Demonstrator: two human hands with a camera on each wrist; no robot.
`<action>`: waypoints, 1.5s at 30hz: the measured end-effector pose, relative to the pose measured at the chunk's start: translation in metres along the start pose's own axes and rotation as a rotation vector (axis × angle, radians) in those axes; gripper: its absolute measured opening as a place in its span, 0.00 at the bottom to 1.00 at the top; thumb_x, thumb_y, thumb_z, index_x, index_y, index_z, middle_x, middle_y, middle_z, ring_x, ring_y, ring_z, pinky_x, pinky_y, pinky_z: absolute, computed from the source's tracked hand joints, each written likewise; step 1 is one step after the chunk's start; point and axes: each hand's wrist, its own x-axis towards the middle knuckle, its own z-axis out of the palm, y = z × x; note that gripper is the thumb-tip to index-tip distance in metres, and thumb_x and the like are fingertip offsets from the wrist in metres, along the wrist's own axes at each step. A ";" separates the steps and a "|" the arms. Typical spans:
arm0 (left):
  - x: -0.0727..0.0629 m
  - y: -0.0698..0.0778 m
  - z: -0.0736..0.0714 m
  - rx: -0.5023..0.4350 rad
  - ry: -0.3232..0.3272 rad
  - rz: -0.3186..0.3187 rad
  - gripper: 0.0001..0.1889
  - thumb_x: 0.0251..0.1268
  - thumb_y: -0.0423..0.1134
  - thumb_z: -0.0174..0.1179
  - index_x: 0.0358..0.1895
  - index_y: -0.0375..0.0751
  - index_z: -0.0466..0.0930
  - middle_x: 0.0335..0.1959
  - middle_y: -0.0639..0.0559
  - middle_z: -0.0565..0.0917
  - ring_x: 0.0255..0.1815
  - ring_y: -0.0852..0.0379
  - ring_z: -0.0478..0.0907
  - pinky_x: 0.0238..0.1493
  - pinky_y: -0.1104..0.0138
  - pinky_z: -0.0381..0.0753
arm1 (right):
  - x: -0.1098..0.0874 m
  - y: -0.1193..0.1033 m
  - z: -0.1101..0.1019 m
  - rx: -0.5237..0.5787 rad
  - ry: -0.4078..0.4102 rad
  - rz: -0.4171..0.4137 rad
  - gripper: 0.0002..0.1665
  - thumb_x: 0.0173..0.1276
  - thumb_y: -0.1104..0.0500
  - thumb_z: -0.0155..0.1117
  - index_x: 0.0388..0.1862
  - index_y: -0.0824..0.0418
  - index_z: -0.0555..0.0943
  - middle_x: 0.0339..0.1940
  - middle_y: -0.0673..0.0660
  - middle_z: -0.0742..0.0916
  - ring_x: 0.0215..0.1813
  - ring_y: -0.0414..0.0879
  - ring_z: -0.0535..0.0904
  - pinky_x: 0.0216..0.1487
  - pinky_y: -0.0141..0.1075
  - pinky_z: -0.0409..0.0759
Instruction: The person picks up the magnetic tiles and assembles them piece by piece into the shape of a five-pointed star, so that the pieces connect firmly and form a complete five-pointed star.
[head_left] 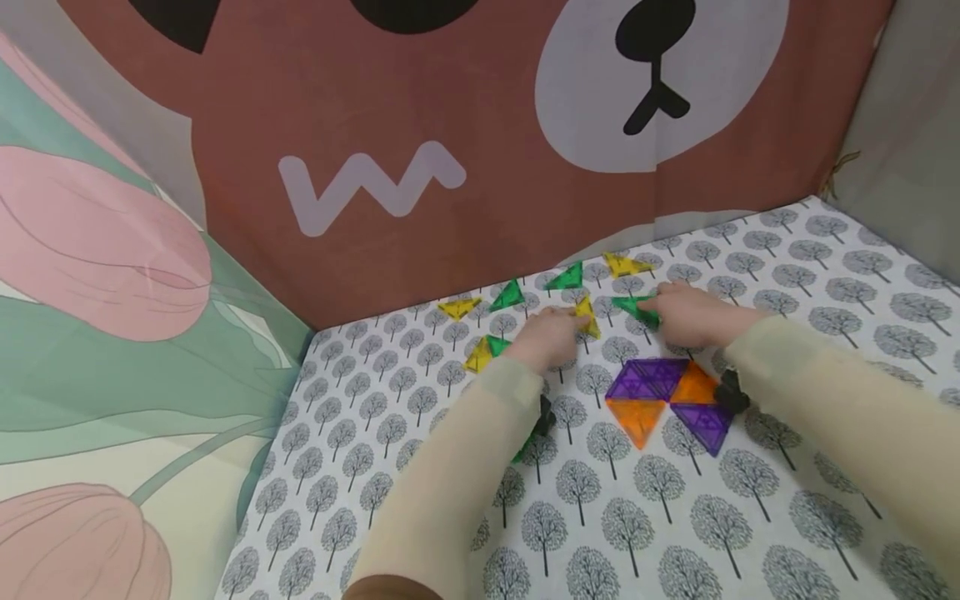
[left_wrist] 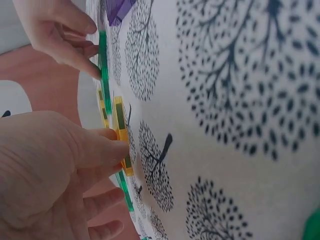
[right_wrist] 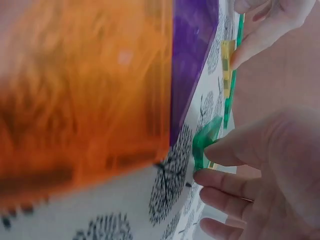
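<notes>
Yellow triangle (head_left: 589, 316) near green triangle (head_left: 632, 307)

Visible triangular tiles numbered fourteen: four yellow triangles (head_left: 622, 266), five green triangles (head_left: 573, 280) including one mostly hidden by a sleeve (head_left: 457, 462), three purple triangles (head_left: 706, 422) and two orange triangles (head_left: 637, 418). Two hands were counted, one left hand (head_left: 546, 339) and one right hand (head_left: 692, 313), over one tree-print cloth (head_left: 630, 521).

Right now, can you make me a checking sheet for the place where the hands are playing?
Surface: white tree-print cloth.
Job's things: yellow triangle, green triangle; purple triangles and orange triangles grouped nearer the person; other yellow triangles and other green triangles spread about.
Clutter: nothing seen.
Hands: left hand pinches the yellow triangle; right hand pinches the green triangle.
Cables: nothing seen.
Surroundings: reddish-brown animal-face backdrop; flower-print cloth beside it.
</notes>
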 end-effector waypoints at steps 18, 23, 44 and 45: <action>0.010 0.007 -0.005 0.041 0.008 -0.034 0.30 0.76 0.35 0.43 0.77 0.66 0.56 0.79 0.59 0.54 0.78 0.50 0.48 0.76 0.57 0.45 | 0.008 -0.021 -0.006 -0.009 0.007 -0.042 0.30 0.63 0.72 0.52 0.66 0.73 0.72 0.64 0.76 0.72 0.66 0.70 0.66 0.67 0.60 0.65; 0.015 0.009 -0.007 0.035 0.004 -0.036 0.32 0.74 0.36 0.47 0.77 0.66 0.56 0.79 0.60 0.53 0.78 0.50 0.48 0.76 0.57 0.45 | 0.012 -0.020 -0.006 0.040 -0.047 -0.033 0.31 0.66 0.71 0.50 0.70 0.74 0.67 0.70 0.77 0.67 0.71 0.72 0.59 0.70 0.62 0.57; 0.028 0.011 -0.022 -0.023 0.008 0.014 0.33 0.72 0.33 0.49 0.77 0.62 0.58 0.78 0.59 0.57 0.78 0.50 0.49 0.76 0.53 0.45 | 0.029 -0.010 -0.016 0.066 -0.041 -0.087 0.32 0.62 0.72 0.55 0.68 0.75 0.70 0.64 0.77 0.72 0.66 0.72 0.66 0.67 0.63 0.62; 0.030 0.009 -0.025 -0.039 0.000 0.027 0.32 0.73 0.33 0.49 0.76 0.62 0.60 0.77 0.59 0.58 0.78 0.50 0.50 0.76 0.53 0.45 | 0.030 -0.008 -0.020 0.081 -0.045 -0.101 0.32 0.61 0.73 0.54 0.67 0.75 0.71 0.62 0.77 0.74 0.65 0.72 0.67 0.66 0.63 0.64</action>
